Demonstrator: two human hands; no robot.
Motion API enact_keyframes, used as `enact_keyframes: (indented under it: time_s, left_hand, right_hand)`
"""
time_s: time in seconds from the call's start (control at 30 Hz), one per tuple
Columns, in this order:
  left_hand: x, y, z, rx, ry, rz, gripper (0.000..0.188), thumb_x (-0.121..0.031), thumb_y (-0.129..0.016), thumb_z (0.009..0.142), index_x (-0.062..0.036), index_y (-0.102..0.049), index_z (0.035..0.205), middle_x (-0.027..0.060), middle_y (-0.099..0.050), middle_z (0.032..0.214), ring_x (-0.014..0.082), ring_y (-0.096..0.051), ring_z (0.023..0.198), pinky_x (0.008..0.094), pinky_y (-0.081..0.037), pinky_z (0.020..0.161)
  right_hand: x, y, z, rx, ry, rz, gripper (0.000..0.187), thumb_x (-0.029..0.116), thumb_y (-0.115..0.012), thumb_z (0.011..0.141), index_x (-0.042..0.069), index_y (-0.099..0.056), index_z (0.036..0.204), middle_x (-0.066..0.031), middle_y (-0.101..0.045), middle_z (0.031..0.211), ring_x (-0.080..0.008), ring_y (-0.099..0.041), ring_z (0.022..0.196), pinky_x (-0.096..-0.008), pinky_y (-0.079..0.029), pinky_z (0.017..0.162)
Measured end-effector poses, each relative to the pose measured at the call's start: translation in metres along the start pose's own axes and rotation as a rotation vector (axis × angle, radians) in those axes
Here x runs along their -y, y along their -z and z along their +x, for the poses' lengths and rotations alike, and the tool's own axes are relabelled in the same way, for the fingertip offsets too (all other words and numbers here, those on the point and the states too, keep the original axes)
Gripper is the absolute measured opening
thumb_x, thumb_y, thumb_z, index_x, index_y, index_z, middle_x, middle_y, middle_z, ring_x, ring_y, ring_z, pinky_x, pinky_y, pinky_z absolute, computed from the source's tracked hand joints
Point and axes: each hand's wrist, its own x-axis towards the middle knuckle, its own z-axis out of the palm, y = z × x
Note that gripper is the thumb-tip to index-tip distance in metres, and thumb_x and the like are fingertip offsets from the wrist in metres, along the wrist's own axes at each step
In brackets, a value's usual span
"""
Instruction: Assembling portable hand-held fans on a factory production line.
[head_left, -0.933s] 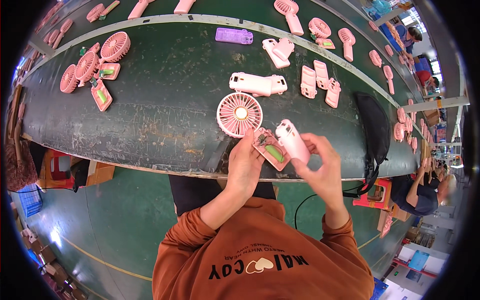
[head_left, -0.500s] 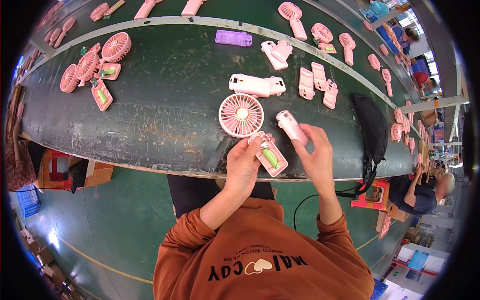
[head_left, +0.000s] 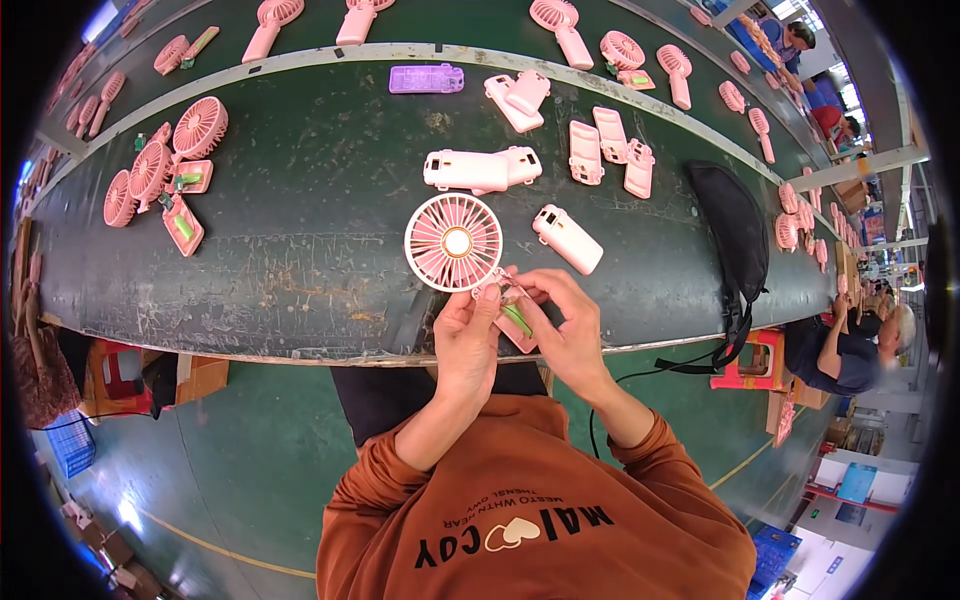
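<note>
A pink handheld fan [head_left: 453,243] lies in front of me, its round grille toward the far side and its opened handle toward me. A green battery [head_left: 517,318] shows inside that handle. My left hand [head_left: 467,338] pinches the handle near its joint with the fan head. My right hand [head_left: 566,325] is closed at the same joint from the other side; small parts between the fingertips are hidden. Just beyond the right hand, a pink handle cover [head_left: 568,240] rests on the table. More pink covers [head_left: 480,171] lie beyond the grille.
Several opened fans [head_left: 150,172] are at the left of the dark green table [head_left: 290,260]. A purple case [head_left: 427,79] and loose pink shells [head_left: 612,150] lie farther back. A black bag [head_left: 728,230] sits at the right. Beyond a pale rail, a belt carries more fans [head_left: 676,75].
My right hand has let go of the pink cover, leaving it on the table, and has moved left to the fan's handle. My left hand still holds the fan.
</note>
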Motion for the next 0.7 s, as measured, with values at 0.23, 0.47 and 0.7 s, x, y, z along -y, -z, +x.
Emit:
enact_keyframes:
  time_s: [0.23, 0.47, 0.7]
  left_hand:
    - [-0.001, -0.005, -0.004, 0.000, -0.058, 0.000, 0.024, -0.012, -0.054, 0.092, 0.0012, -0.055, 0.112, 0.0136, -0.059, 0.116, 0.0100, -0.059, 0.087, 0.0257, -0.048, 0.080]
    - [0.005, 0.000, -0.001, -0.057, -0.099, -0.019, 0.025, -0.010, -0.052, 0.093, 0.0002, -0.053, 0.115, 0.0148, -0.056, 0.119, 0.0181, -0.055, 0.106, 0.0301, -0.047, 0.091]
    - [0.006, 0.000, 0.000, -0.083, -0.095, -0.029, 0.023, -0.010, -0.052, 0.093, 0.0005, -0.054, 0.113, 0.0145, -0.058, 0.117, 0.0180, -0.057, 0.104, 0.0297, -0.046, 0.092]
  right_hand:
    - [-0.016, -0.008, -0.009, -0.044, -0.004, 0.131, 0.021, -0.002, -0.059, 0.082, -0.001, -0.060, 0.103, -0.0077, -0.057, 0.104, -0.0110, -0.056, 0.082, -0.0231, -0.046, 0.068]
    - [-0.005, -0.018, -0.015, -0.057, 0.165, -0.205, 0.029, -0.001, -0.060, 0.080, 0.000, -0.059, 0.109, -0.0111, -0.054, 0.112, -0.0230, -0.052, 0.097, -0.0267, -0.047, 0.068]
    - [0.005, -0.012, -0.009, -0.019, 0.266, -0.438, 0.027, 0.001, -0.062, 0.077, -0.002, -0.059, 0.104, -0.0127, -0.056, 0.107, -0.0302, -0.052, 0.095, -0.0361, -0.045, 0.077]
